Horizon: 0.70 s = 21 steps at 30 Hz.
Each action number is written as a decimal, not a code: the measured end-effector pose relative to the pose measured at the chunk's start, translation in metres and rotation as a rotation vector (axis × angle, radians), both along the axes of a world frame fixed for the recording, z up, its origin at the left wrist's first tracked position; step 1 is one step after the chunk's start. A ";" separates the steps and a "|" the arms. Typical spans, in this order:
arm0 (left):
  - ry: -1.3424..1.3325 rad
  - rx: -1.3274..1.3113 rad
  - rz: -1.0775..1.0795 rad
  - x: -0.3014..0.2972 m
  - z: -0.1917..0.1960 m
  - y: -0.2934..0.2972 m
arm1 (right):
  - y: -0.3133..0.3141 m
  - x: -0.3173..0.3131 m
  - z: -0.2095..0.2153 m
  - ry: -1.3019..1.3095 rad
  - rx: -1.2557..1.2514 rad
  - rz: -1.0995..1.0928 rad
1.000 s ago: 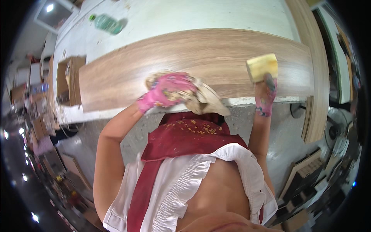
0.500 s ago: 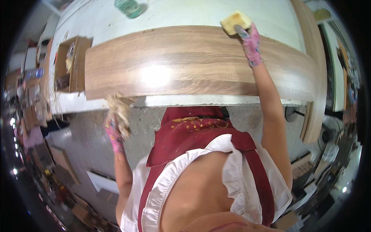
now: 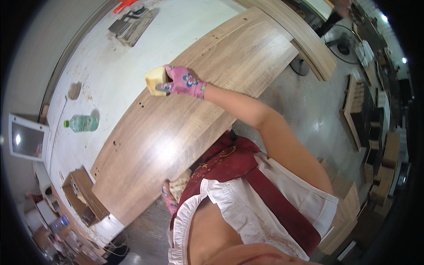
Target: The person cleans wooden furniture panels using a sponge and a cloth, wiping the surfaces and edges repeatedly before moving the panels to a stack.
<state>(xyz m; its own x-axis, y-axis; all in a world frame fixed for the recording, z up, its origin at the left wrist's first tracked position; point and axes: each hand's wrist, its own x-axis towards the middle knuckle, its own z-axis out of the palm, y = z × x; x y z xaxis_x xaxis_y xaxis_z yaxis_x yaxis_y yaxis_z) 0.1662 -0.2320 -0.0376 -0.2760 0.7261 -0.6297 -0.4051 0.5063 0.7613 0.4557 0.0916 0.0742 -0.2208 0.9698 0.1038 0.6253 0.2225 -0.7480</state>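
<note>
Wooden panel [image 3: 185, 132] under yellow sponge [image 3: 153, 80]

- Right hand [image 3: 183, 82]: pink glove with a flower print
- Sponge [image 3: 153, 81]: pale yellow
- Board [image 3: 185, 119]: light brown wood grain with a glossy sheen
- Bench [image 3: 110, 75]: white, marked with grey smudges
- Bottle [image 3: 81, 123]: clear green with a green cap
- Apron [image 3: 229, 163]: dark red over white ruffled cloth
- Left hand [image 3: 168, 198]: pink glove
- Rag [image 3: 180, 185]: beige
</note>
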 end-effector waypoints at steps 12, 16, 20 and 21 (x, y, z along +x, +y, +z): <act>0.060 -0.116 -0.061 0.046 -0.006 0.026 | 0.015 0.165 -0.013 0.488 0.020 -0.327; 0.076 -0.114 -0.109 0.082 -0.008 0.059 | 0.080 0.308 -0.036 0.034 0.204 -0.714; 0.076 -0.113 -0.159 0.125 -0.017 0.090 | 0.109 0.406 -0.034 -0.179 0.233 -0.914; 0.081 -0.114 -0.171 0.133 -0.020 0.096 | 0.122 0.424 -0.057 -0.203 0.380 -0.923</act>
